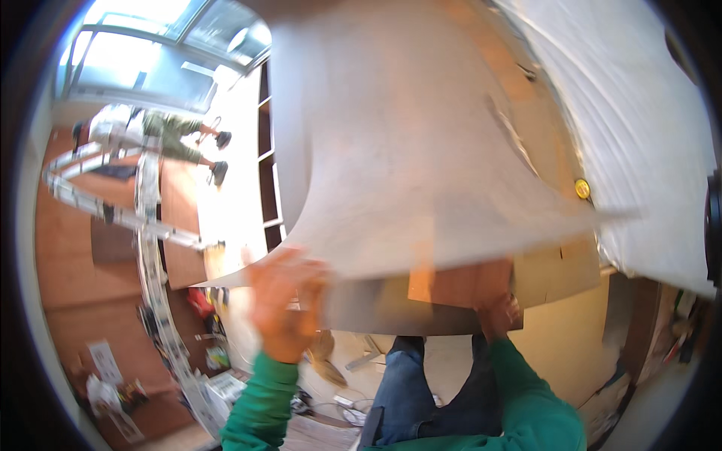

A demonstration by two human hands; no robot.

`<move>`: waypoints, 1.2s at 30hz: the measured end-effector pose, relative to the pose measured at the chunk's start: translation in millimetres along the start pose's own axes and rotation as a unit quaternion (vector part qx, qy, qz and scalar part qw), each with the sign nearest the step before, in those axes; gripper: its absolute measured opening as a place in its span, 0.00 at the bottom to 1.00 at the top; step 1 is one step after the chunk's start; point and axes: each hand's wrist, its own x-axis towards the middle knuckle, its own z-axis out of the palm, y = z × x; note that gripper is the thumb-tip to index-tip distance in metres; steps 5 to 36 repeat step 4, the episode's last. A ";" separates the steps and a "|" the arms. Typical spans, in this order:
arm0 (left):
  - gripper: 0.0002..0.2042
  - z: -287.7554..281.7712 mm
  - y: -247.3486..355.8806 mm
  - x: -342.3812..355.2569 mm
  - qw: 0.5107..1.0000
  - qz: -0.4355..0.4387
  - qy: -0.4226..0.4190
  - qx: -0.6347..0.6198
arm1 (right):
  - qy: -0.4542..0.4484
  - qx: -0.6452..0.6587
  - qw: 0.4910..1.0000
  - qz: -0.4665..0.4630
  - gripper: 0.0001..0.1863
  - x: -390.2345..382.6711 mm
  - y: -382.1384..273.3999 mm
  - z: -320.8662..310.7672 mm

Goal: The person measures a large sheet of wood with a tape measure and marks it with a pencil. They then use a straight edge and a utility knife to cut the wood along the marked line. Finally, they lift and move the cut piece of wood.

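Note:
A large, thin, grey-beige flexible sheet (383, 165) spreads before me, its near edge lifted and curling, with pointed corners at left and right. My left hand (286, 304) is at this edge near the left corner, fingers pointing up; motion blur hides whether they grip it. Below the raised edge, my right hand (498, 310) is closed at the right end of a flat reddish-brown rectangular piece (455, 286). The sheet hides part of this piece. Under both lies a dark-edged board (368, 312), over a tan panel (560, 274).
White plastic sheeting (639, 143) covers the right side, with a round yellow object (582, 189) beside it. At left are a ladder (124, 214) and another person (158, 135). Cables (350, 410) and a metal square (365, 357) lie on the floor near my legs.

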 end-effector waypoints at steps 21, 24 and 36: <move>0.13 70.1 29.7 -80.8 0.995 0.028 -0.069 -0.060 | -0.049 -0.103 0.993 0.033 0.59 -30.0 63.4 -24.5; 0.13 70.1 29.7 -80.8 0.995 0.028 -0.069 -0.060 | -0.049 -0.103 0.993 0.033 0.59 -30.0 63.4 -24.5; 0.13 70.1 29.7 -80.8 0.995 0.028 -0.069 -0.060 | -0.049 -0.103 0.993 0.033 0.59 -30.0 63.4 -24.5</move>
